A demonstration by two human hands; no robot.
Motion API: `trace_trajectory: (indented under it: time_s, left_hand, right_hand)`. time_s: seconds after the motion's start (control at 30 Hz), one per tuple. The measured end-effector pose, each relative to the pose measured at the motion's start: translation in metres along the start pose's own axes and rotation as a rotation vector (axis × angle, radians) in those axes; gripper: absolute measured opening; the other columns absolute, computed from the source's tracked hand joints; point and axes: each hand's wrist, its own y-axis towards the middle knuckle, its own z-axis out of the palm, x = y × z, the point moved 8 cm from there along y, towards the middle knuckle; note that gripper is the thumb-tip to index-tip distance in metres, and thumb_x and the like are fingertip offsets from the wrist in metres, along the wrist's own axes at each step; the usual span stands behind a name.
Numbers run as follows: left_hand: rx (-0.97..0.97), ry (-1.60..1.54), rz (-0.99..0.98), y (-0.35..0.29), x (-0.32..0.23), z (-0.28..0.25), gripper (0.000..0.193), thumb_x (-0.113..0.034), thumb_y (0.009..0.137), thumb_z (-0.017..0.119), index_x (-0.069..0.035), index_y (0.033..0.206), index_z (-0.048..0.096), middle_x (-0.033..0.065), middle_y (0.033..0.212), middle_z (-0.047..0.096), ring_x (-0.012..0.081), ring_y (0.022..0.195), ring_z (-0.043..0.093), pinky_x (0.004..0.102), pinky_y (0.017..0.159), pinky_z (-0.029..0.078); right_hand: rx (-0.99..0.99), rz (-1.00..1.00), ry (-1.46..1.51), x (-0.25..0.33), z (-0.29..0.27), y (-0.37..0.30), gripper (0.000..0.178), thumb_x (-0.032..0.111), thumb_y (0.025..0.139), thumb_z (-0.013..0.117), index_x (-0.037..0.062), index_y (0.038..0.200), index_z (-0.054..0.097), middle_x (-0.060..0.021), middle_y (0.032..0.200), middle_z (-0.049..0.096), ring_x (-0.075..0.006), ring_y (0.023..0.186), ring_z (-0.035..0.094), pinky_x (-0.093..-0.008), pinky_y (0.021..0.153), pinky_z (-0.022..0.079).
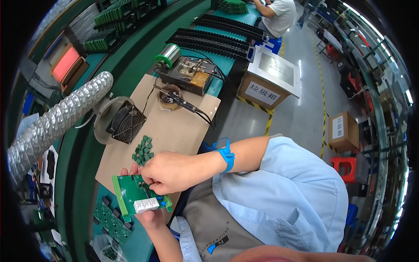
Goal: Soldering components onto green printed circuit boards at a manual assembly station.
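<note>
One left hand [149, 216] grips a circuit board [128, 191] beneath the right hand's [169, 171] closely bunched fingers [152, 180]

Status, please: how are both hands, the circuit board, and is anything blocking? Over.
Left hand holding green circuit board. Right hand over board, fingertips partly hidden. White block and blue parts on board. Loose green pieces just beyond; no obstruction seen.

We see green circuit board [130, 191], blue wrist strap [227, 156], silver duct [61, 118], tan mat [192, 142], yellow-black striped floor tape [269, 124].
</note>
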Motion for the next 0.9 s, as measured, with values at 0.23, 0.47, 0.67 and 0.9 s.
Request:
trace_trajectory:
  time_s: [0.23,0.47,0.67,0.9]
  left_hand:
    - [0.051,0.006,0.026,0.006,-0.001,0.010,0.153,-0.076,0.048,0.092,-0.007,0.163,0.019,0.0201,0.159,0.041,0.0311,0.140,0.051,0.0459,0.118,0.043]
    - [0.010,0.018,0.046,-0.001,-0.001,0.003,0.153,-0.074,0.047,0.093,-0.007,0.163,0.019,0.0195,0.160,0.040,0.0306,0.141,0.051,0.0461,0.118,0.043]
    - [0.018,-0.015,0.074,0.003,-0.005,0.008,0.152,-0.072,0.046,0.095,-0.008,0.162,0.021,0.0192,0.159,0.042,0.0306,0.141,0.051,0.0463,0.118,0.044]
    - [0.051,-0.258,-0.007,-0.004,0.002,0.000,0.136,-0.039,0.051,0.103,-0.012,0.161,0.028,0.0132,0.158,0.045,0.0293,0.143,0.048,0.0459,0.121,0.039]
  right_hand:
    - [-0.107,-0.029,-0.068,0.002,-0.014,-0.007,0.009,0.012,0.076,0.069,0.0043,0.076,0.065,-0.0120,0.073,0.068,-0.0355,0.066,0.064,-0.0424,0.061,0.052]
    - [-0.101,-0.088,0.005,0.002,-0.009,-0.008,0.008,0.011,0.079,0.072,0.0071,0.083,0.066,-0.0086,0.083,0.070,-0.0330,0.074,0.067,-0.0408,0.064,0.054]
    - [-0.043,-0.114,-0.117,0.009,-0.010,-0.005,0.013,0.012,0.083,0.073,0.0091,0.092,0.064,-0.0074,0.089,0.069,-0.0315,0.077,0.067,-0.0403,0.066,0.054]
    - [-0.046,-0.182,-0.017,0.013,-0.008,-0.003,0.021,0.004,0.080,0.074,0.0065,0.101,0.068,-0.0093,0.090,0.070,-0.0262,0.073,0.066,-0.0362,0.065,0.054]
